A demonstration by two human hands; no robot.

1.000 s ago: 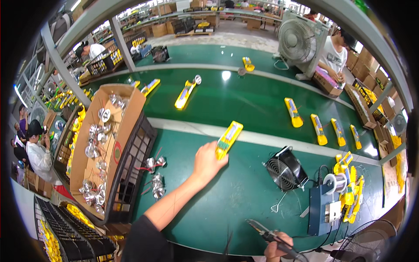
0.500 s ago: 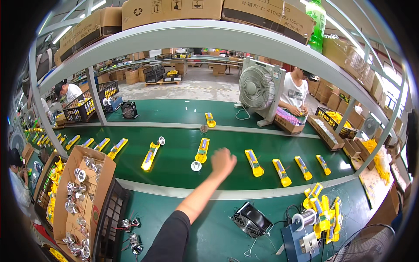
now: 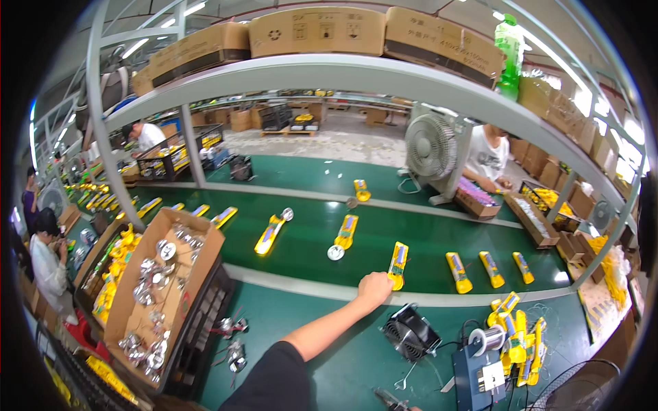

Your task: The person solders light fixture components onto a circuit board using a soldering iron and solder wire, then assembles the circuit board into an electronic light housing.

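My left hand [image 3: 375, 288] reaches over the near rail of the green belt, its fingers closed on the lower end of a yellow flashlight housing [image 3: 399, 259] with a pale purple battery in it. To its left on the belt lie two more yellow housings, one with a round silver reflector [image 3: 335, 253] at its near end, the other with a reflector [image 3: 287, 214] at its far end. Only a sliver of my right hand [image 3: 415, 409] shows at the lower edge; its fingers are hidden. Beside it is a dark, metallic thing [image 3: 391, 399] that I cannot make out.
A cardboard box [image 3: 199, 274] of reflectors stands at left, with loose reflectors [image 3: 236, 356] beside it. Near right are a small black fan [image 3: 410, 333], a blue soldering unit [image 3: 473, 380] with a wire spool, and piled yellow housings [image 3: 524, 346]. A shelf [image 3: 329, 65] spans overhead; people work beyond.
My left hand has come down toward the near rail and taken hold of a yellow housing. The view has shifted, so the scene sits lower and further right. A sliver of my right hand now shows.
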